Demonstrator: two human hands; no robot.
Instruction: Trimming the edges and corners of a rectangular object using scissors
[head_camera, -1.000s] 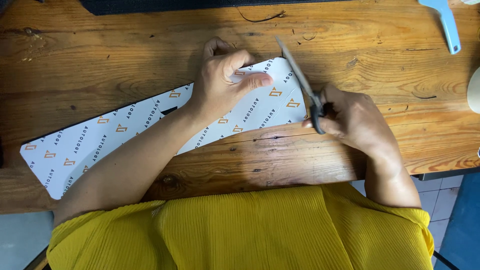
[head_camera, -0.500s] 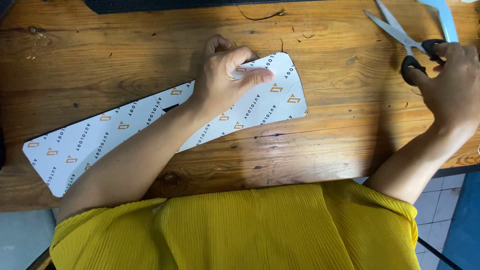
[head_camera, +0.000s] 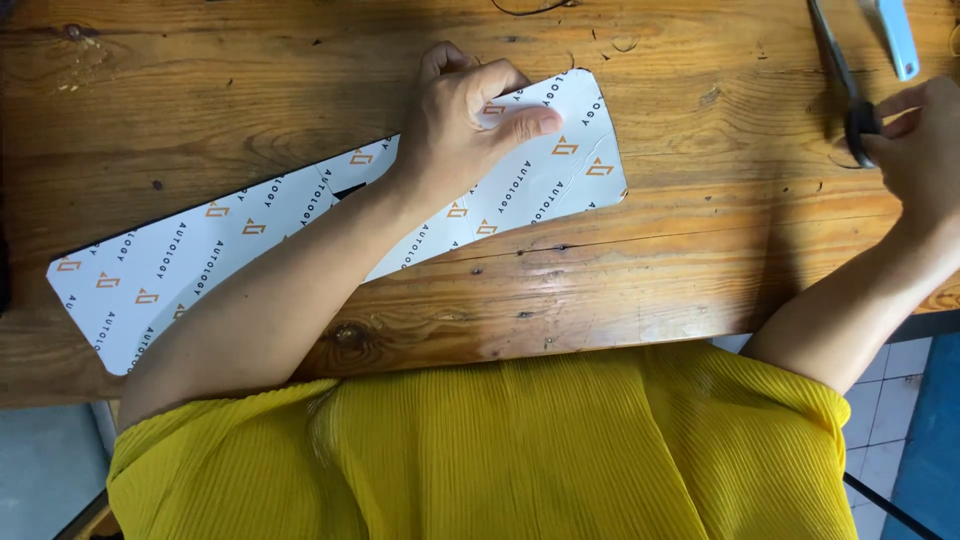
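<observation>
— Where on the wooden table (head_camera: 700, 250)? 
— Long printed sheet (head_camera: 200, 265) lying slantwise across the left and middle, rounded end toward the upper middle.
— On the sheet?
— Left hand (head_camera: 465, 125), flat on that rounded end, forearm crossing over the middle.
— And to the right?
— Scissors (head_camera: 845, 75) at the far right, well apart from the sheet, right hand (head_camera: 925, 150) at the handles, 1 flat tool (head_camera: 897, 35) just beyond.

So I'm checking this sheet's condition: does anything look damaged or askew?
The printed white sheet lies diagonally across the wooden table, its left end overhanging the near edge. A faint crease crosses its right end. The left hand presses it flat.
</observation>
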